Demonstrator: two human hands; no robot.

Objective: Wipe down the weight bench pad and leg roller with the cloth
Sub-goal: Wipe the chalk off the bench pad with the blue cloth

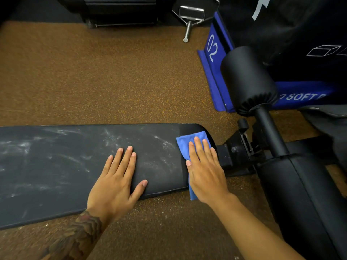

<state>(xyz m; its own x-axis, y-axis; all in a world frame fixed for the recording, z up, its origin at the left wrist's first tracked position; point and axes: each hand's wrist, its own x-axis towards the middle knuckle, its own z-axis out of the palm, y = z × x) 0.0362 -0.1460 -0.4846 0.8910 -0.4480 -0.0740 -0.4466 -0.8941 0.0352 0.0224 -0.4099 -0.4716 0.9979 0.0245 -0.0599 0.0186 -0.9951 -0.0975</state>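
Two hands are down on the bench pad [56, 166], both flat.

- Left hand [116, 177]: fingers straight and slightly spread, thumb out, palm on bare vinyl by the pad's near edge, just left of the cloth. Holds nothing. Forearm is tattooed.
- Right hand [204, 171]: fingers straight and close together, pressing the cloth [185, 145] onto the pad's rounded right end. No pinch, nothing curled round it.
- Cloth: blue, folded, trapped under the right hand at the pad's right end. One corner pokes out past the fingertips. The other end hangs over the pad's near edge below the palm.
- Pad: black, runs left out of frame. White dusty smears cover most of it left of the cloth. A narrow strip next to the cloth looks darker and clean.
- Leg roller [247, 79]: black cylinder on a black bar, beyond and right of the pad's right end, apart from the cloth and both hands.
- Second padded roll [300, 194]: black, right of the pad's end, on the near side.
- Metal bracket [236, 147]: black, at the pad's right end, just beside the right fingertips.
- Floor [93, 81]: brown speckled rubber on both sides of the pad.
- Soft box [216, 72]: blue, marked "02", beyond the pad's right end, behind the leg roller.
- Chrome handle [189, 17]: on the floor well beyond the pad.
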